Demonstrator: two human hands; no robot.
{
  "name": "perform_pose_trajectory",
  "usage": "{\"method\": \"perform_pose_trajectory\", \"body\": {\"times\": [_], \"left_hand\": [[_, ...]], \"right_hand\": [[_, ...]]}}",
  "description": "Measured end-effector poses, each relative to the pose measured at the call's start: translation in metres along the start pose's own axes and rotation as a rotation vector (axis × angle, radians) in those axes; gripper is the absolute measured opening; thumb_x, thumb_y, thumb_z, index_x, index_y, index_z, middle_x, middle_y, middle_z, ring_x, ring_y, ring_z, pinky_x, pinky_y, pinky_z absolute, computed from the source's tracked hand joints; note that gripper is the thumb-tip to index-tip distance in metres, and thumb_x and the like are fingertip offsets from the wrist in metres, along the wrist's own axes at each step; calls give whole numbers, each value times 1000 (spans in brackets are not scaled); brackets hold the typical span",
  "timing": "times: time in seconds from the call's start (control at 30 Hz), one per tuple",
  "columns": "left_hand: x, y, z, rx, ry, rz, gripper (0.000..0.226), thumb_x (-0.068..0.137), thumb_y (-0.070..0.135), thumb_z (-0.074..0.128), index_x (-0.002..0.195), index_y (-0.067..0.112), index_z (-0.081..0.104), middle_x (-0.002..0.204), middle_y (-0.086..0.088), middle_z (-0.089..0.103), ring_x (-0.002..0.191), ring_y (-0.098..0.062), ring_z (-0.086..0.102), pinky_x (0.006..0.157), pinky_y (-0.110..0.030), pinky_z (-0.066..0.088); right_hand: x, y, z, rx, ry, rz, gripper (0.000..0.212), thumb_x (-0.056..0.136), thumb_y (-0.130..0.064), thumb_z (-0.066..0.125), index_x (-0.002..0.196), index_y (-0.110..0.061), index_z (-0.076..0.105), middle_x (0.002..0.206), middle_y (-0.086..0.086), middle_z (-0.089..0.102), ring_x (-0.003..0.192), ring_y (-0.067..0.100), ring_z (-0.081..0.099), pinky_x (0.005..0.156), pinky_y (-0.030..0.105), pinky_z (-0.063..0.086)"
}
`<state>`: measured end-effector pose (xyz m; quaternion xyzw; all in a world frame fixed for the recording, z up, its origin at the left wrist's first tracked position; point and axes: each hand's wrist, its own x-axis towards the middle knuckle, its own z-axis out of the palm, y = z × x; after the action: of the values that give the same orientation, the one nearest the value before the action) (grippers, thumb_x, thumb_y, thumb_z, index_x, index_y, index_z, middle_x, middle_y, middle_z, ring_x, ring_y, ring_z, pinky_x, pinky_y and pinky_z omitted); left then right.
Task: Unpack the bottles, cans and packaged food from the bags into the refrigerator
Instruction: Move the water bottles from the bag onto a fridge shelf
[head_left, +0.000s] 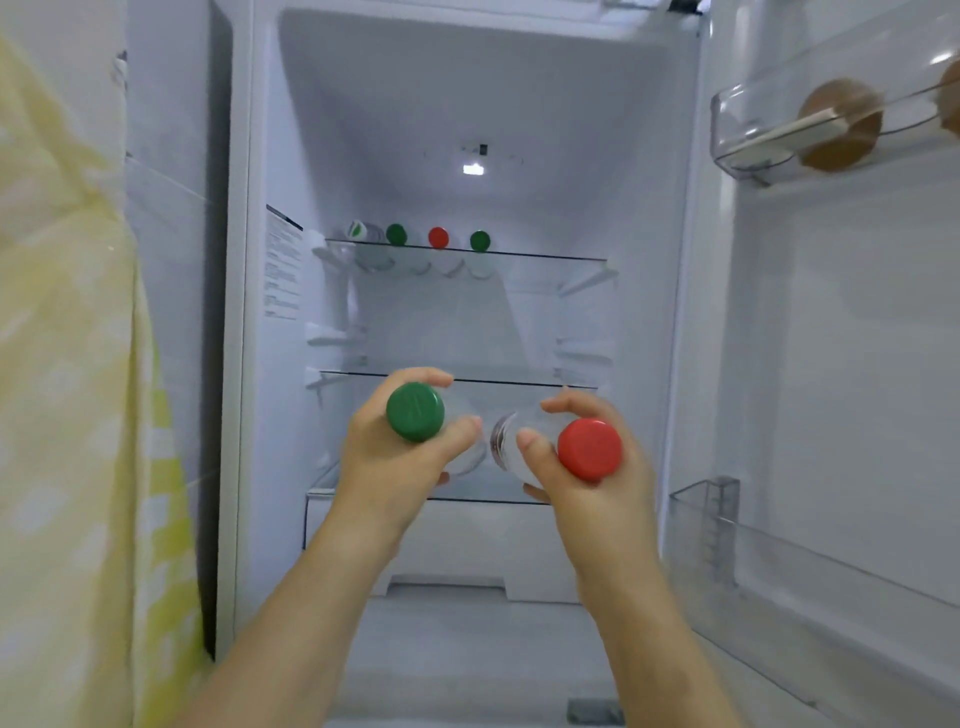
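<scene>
While each hand grips a bottle, the shelf (511, 383) lies just beyond them.
My left hand (382, 465) holds the green-capped bottle (415, 412), my right hand (597, 493) the red-capped bottle (589, 448) — bodies almost touching; a knock could loosen either.

Open refrigerator (649, 291), seen from the front: layout.
Upper shelf (545, 255): row of four bottles (438, 238) on it, left of centre. Middle shelf (519, 383) below. Before it, the left hand (384, 467) holds the left bottle (415, 412) and the right hand (587, 493) holds the right bottle (589, 448), side by side, caps toward the camera. Door at right: upper bin (748, 156) with round items (841, 124) in it, lower bin (727, 519) beneath. Cloth (62, 415) left of the cabinet.
</scene>
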<state>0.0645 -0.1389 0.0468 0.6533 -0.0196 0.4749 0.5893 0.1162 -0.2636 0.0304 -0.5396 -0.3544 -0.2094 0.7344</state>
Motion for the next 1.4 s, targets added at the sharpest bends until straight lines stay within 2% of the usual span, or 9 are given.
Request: {"method": "perform_pose_trajectory", "body": {"times": [0.13, 0.3, 0.5, 0.63, 0.77, 0.97, 1.13, 1.23, 1.4], "left_hand": [[31, -2, -1, -74, 58, 82, 29, 56, 22, 71, 82, 33, 65, 80, 10, 56, 81, -17, 59, 65, -47, 59], [70, -12, -8, -173, 98, 185, 34, 55, 19, 72, 86, 32, 64, 88, 11, 58, 89, -22, 61, 64, -46, 59], [126, -20, -14, -275, 100, 342, 40, 47, 36, 71, 86, 37, 63, 96, 14, 57, 99, -24, 58, 60, -39, 59], [160, -19, -15, -376, 82, 402, 34, 48, 34, 71, 82, 41, 65, 98, 17, 57, 104, -26, 58, 62, -43, 59], [190, -9, -13, -494, 31, 421, 33, 48, 33, 71, 81, 39, 65, 93, 10, 57, 88, -16, 61, 63, -48, 58], [228, 5, 9, -507, -71, 400, 33, 51, 27, 72, 81, 37, 62, 88, 14, 55, 78, -7, 60, 63, -45, 59], [252, 8, 37, -429, -103, 342, 28, 60, 21, 66, 84, 33, 60, 92, 8, 52, 89, -18, 56, 62, -45, 59], [268, 3, 54, -357, -109, 316, 31, 56, 26, 70, 86, 32, 63, 91, 8, 53, 97, -25, 57, 67, -49, 59], [287, -6, 80, -148, -125, 362, 31, 59, 26, 68, 89, 31, 62, 76, 19, 53, 80, -11, 53, 76, -49, 57]], "right_hand": [[32, 9, 6, 94, 1, -110, 23, 59, -37, 70, 81, -37, 63, 99, -24, 61, 105, 12, 59, 90, 55, 48], [68, 21, 23, 150, 58, -222, 22, 59, -36, 69, 80, -39, 64, 102, -26, 62, 107, 13, 59, 90, 57, 47], [107, 30, 56, 178, 137, -364, 24, 62, -33, 70, 82, -44, 64, 107, -21, 61, 116, 20, 55, 92, 58, 46], [132, 31, 77, 189, 174, -468, 24, 63, -33, 70, 82, -46, 64, 111, -22, 60, 119, 20, 53, 91, 58, 46], [157, 22, 90, 186, 209, -548, 24, 63, -32, 70, 80, -46, 63, 107, -26, 60, 119, 15, 53, 91, 59, 46], [199, 11, 90, 211, 231, -534, 27, 64, -19, 71, 84, -31, 59, 86, -33, 57, 85, -5, 58, 69, 42, 59], [231, 16, 79, 174, 260, -449, 27, 76, -6, 68, 80, -30, 57, 85, -13, 50, 71, -2, 55, 69, 47, 57], [246, 24, 71, 125, 254, -414, 30, 82, -2, 65, 81, -30, 57, 86, -9, 47, 70, 1, 55, 70, 48, 57], [270, 35, 60, 122, 256, -358, 27, 81, -3, 66, 80, -29, 57, 87, -6, 50, 78, 10, 56, 67, 44, 59]]}}
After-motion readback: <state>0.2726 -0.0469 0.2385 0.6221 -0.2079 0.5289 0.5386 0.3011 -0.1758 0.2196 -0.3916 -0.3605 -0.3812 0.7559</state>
